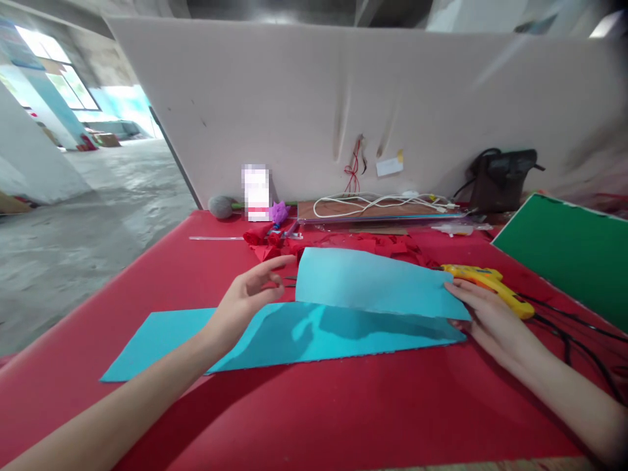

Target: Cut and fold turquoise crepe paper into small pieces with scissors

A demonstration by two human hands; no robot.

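Right hand (483, 313) grips a raised blue sheet (373, 281); left hand (248, 291), open, empty; blue strip (seemingly unjoined) (304, 343) lies short of table's (314, 425) front edge.

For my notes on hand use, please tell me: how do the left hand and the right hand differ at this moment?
Grip: the right hand pinches the raised light-blue sheet; the left hand appears to hold nothing.
Place: the right hand is at this sheet's right end; the left hand is near its left end.
Pose: the right hand is closed on the sheet; the left hand is partly open.
Shared: both are bare.
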